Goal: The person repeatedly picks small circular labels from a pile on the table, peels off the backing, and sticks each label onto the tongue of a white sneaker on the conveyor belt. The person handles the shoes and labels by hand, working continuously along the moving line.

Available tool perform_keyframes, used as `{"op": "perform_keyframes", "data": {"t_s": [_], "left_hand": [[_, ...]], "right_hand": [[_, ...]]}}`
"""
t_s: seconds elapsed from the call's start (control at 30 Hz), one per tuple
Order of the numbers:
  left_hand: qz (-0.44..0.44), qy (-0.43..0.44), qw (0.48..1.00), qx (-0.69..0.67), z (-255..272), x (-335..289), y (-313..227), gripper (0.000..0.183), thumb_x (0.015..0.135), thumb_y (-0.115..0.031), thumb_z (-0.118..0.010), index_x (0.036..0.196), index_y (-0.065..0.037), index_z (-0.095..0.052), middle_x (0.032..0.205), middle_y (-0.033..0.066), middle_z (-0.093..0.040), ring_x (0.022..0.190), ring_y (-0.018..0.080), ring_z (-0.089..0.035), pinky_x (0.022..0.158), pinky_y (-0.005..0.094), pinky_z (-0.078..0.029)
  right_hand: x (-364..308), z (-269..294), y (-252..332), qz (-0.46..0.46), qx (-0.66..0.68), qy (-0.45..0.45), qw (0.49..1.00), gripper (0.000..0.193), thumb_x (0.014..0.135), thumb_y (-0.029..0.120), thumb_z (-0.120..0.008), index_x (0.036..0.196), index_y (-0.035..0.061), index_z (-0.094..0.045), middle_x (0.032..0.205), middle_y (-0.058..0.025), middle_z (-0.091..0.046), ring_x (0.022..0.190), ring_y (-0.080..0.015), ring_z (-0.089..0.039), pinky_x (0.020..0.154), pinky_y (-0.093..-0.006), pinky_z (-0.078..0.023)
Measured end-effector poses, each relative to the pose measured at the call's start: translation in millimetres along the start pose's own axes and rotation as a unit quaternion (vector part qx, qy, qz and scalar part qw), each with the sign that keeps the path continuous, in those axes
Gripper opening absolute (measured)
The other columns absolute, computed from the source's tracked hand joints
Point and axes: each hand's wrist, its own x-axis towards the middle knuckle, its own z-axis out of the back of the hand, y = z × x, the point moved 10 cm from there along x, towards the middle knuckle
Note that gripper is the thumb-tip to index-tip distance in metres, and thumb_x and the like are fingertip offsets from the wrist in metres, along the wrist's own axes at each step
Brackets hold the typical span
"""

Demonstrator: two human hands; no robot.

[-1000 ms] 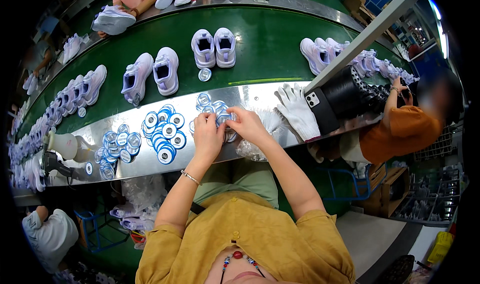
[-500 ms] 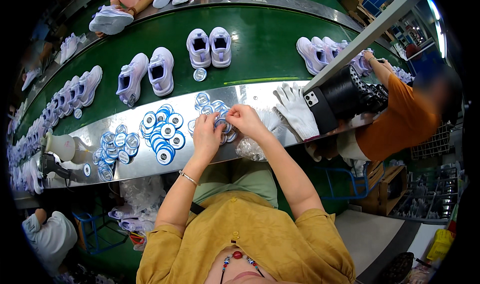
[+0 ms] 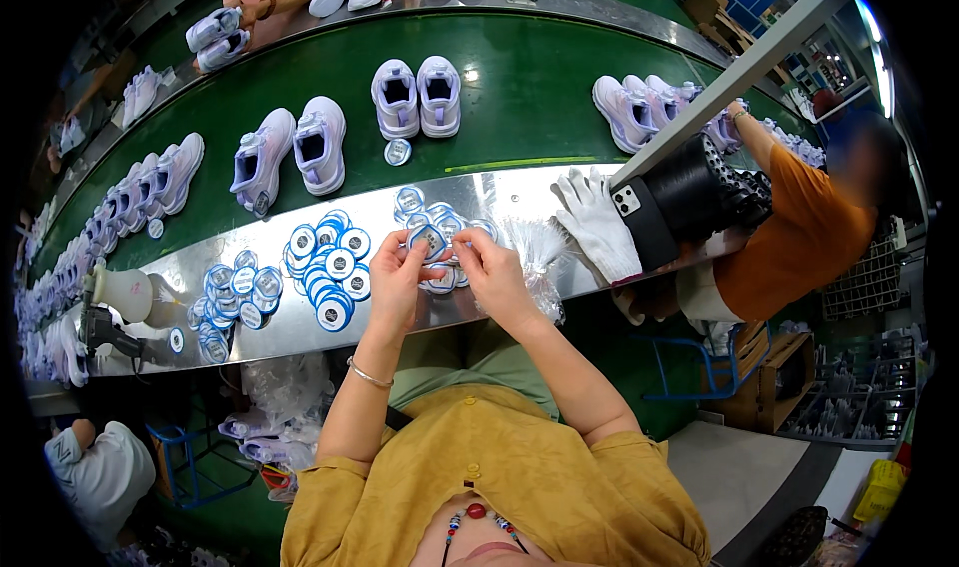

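Drawn back, left grip (image 3: 397, 277) pinches 1 disc (image 3: 429, 241) by its left edge.

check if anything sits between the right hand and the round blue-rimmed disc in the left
Nothing visible stands between the grip of the right hand and the round blue-rimmed disc in the left hand; only a narrow gap, if any, shows. Similar discs lie beyond.

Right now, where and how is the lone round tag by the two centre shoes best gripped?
Probably by its near rim, pinched from the near side: the tag is a disc with that edge uncovered, while the left shoe stands just beyond.
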Motion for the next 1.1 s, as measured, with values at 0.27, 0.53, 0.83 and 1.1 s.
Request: {"op": "perform_keyframes", "data": {"t_s": [0.27, 0.53, 0.83, 1.1], "left_hand": [[-0.041, -0.003, 0.999, 0.007, 7.0, -9.0, -13.8, 0.013, 0.092, -0.007, -0.055, 0.102, 0.002, -0.054, 0.091, 0.01, -0.066, 0.078, 0.0152, -0.066, 0.064, 0.0248, -0.057], [-0.052, -0.009, 0.999, 0.005, 13.1, -14.8, -16.8, 0.014, 0.092, -0.006, -0.054, 0.103, 0.002, -0.054, 0.091, 0.0103, -0.066, 0.08, 0.016, -0.066, 0.071, 0.0271, -0.057], [-0.072, -0.013, 0.997, 0.006, 17.6, -21.7, -28.3, 0.018, 0.092, -0.005, -0.054, 0.108, 0.004, -0.057, 0.093, 0.009, -0.066, 0.081, 0.0147, -0.065, 0.073, 0.0276, -0.057], [-0.085, -0.012, 0.996, 0.008, 14.1, -28.1, -27.5, 0.017, 0.093, -0.007, -0.054, 0.105, 0.004, -0.06, 0.094, 0.009, -0.066, 0.082, 0.0138, -0.064, 0.075, 0.0273, -0.056]], "right_hand": [[2.7, -11.6, 16.6, 0.078, -0.068, -0.044, 0.994, 0.009, 0.09, 0.012, -0.055, 0.09, 0.003, -0.052, 0.074, -0.0161, -0.064, 0.068, -0.0362, -0.063, 0.057, -0.0434, -0.047], [5.3, -18.5, 20.2, 0.101, -0.107, -0.054, 0.988, 0.01, 0.088, 0.011, -0.056, 0.089, 0.0017, -0.052, 0.077, -0.0173, -0.063, 0.069, -0.0373, -0.062, 0.059, -0.0435, -0.047], [-1.4, -25.1, 40.8, 0.152, -0.111, -0.073, 0.98, 0.008, 0.085, 0.01, -0.059, 0.083, 0.0038, -0.054, 0.072, -0.0139, -0.062, 0.064, -0.0334, -0.061, 0.056, -0.0415, -0.047], [-0.5, -28.7, 40.7, 0.149, -0.15, -0.083, 0.974, 0.008, 0.087, 0.01, -0.056, 0.084, 0.0035, -0.053, 0.069, -0.0142, -0.061, 0.063, -0.0341, -0.061, 0.055, -0.0429, -0.046]]}}
